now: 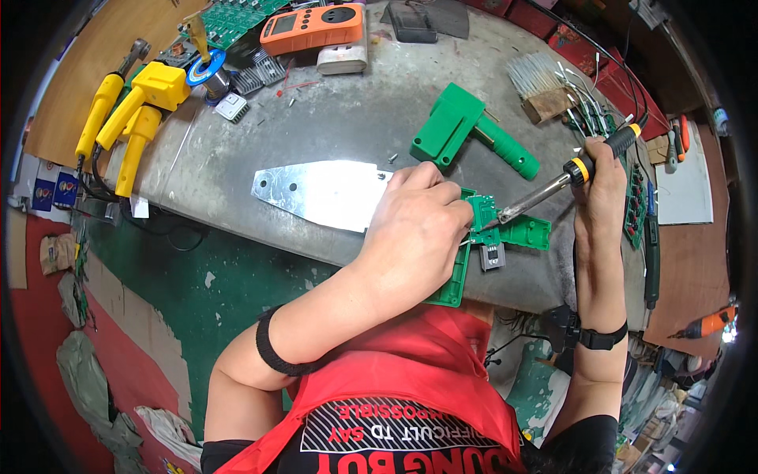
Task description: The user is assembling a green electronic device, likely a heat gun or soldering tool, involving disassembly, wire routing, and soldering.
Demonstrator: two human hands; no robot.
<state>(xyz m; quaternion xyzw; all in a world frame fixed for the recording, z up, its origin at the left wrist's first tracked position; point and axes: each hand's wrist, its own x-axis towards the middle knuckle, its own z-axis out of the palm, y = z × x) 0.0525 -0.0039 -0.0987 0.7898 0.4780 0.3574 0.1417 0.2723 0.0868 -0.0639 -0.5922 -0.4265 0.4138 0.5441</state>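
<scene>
In the head view I log, from my remote seat: one right hand point(598, 180), closed around a soldering iron point(579, 170), its tip at a small green circuit board point(483, 210) over an open green shell point(527, 234) near the edge of the counter point(355, 103). One left hand point(418, 225), curled at the board's left, fingertips hidden, grip I cannot tell. Beyond, one gun-shaped green casing point(447, 126).

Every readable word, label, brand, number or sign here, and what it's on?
I won't copy wording; locations only.
Black shirt: bold red and white lettering, upside down, partly covered, partly readable.
Orange meter: markings too small.
Solder spool: label too small.
White module: label too small.
Blue cards, left: too small.
Soldering iron: none legible.
</scene>
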